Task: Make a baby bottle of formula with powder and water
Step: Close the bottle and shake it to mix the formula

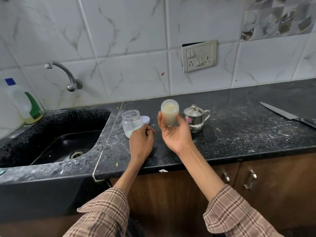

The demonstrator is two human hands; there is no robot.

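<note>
My right hand (pixel 176 134) grips a translucent baby bottle (pixel 169 112) with milky liquid inside, lifted above the black counter (pixel 239 134), its wide round end tilted toward me. Left of it, a clear plastic jar (pixel 131 120) stands open with a little white powder at its bottom. A white lid (pixel 146 119) lies just behind the jar. My left hand (pixel 141 142) rests on the counter by the jar's base, fingers loosely curled; I see nothing in it. Right of the bottle, close behind my right hand, stands a small steel pot (pixel 195 119) with its lid on.
A black sink (pixel 56 144) with a wall tap (pixel 68 76) lies to the left, a dish-soap bottle (pixel 25 103) at its back corner. A large knife (pixel 289 115) lies at the counter's far right. Powder dusts the counter. A wall socket (pixel 199 56) sits above.
</note>
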